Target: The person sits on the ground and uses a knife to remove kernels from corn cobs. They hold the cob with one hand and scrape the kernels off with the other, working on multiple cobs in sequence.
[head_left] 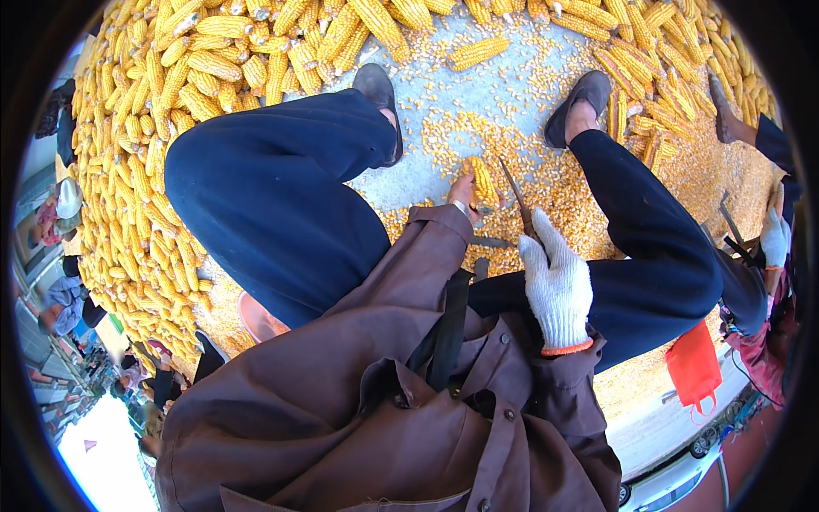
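Yellow corn in a great heap takes up the most room before us, sweeping from about 8 o'clock round past 12 o'clock. At 12 o'clock, within that sweep, we see pale grey ground. Dark blue trousers cover our bent knees, set wide on either side of our hands.

Our right hand, in a white knitted glove, comes up from 5 o'clock. Our bare left hand is the nearer one to the corn cob between our legs: it touches it, gripping from the cob's 8 o'clock side. The cob's long axis runs roughly from 11 to 5 o'clock, and from the gloved fingers it lies toward 10 o'clock.

Those gloved fingers are wrapped together round the handle of a thin tool, whose shaft points to 11 o'clock, nearly in line with the cob and just beside it; the tip looks apart from it, near 1 or 2 o'clock. Our left fingers are clamped on the cob, though we cannot see all the fingertips. Smallest of all, loose kernels lie scattered around both hands.
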Tool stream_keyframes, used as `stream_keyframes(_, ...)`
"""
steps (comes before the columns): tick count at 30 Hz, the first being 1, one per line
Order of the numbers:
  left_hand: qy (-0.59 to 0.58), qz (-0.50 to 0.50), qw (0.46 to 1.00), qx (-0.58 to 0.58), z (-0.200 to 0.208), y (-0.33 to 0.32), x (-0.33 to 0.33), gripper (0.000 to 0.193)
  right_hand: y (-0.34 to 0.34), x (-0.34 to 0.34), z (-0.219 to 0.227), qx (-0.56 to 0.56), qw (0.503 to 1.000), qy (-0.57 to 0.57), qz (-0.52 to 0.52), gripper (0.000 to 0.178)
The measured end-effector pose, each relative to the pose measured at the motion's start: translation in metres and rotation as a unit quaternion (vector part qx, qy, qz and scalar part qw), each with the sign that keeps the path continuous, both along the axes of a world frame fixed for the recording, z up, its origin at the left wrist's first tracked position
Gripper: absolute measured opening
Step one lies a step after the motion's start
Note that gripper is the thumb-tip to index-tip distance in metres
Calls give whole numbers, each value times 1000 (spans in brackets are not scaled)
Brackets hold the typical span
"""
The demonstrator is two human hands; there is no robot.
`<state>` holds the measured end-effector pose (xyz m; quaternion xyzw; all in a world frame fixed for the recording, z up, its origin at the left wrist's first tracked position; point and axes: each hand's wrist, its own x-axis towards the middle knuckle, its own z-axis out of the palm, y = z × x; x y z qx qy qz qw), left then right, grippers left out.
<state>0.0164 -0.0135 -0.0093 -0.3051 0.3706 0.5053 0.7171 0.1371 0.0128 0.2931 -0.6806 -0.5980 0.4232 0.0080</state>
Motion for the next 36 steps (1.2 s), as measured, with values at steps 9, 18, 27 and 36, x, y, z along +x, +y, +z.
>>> stream_keyframes(9,43,-4,992,-119,28,26,2,37,-27,9,33,62,995,-46,70,41)
stream_keyframes(18,3,49,997,-67,-38,11,2,30,-38,6,30,72,981,-113,138,43)
stream_keyframes(27,62,27,994,-84,-3,19,7,32,-11,11,29,65,986,-38,148,38)
stream_keyframes(36,74,19,994,-81,-3,12,10,33,33,15,35,-55,981,-39,181,38)
